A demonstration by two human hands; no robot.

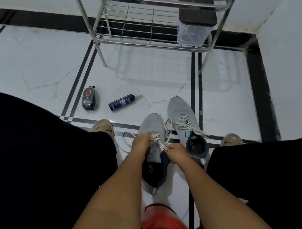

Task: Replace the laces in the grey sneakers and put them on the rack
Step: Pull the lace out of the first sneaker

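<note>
Pinching a white lace (158,140), the right hand (177,152) works beside the left hand (142,143), which grips the near grey sneaker (151,129) on white tiled floor (38,70); beyond stand its mate (182,118) and the metal rack (154,19).

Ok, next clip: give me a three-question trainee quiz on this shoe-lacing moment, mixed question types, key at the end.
1. True or false: both grey sneakers already sit on the metal rack.
2. Which sneaker are the hands working on? A) the left sneaker B) the right sneaker C) neither
3. Fill in: the right hand pinches a white ____.

Key:
1. False; both stand on the floor in front of the rack.
2. A; the left hand rests on its upper by the lace, the right hand at its eyelets.
3. lace
</note>
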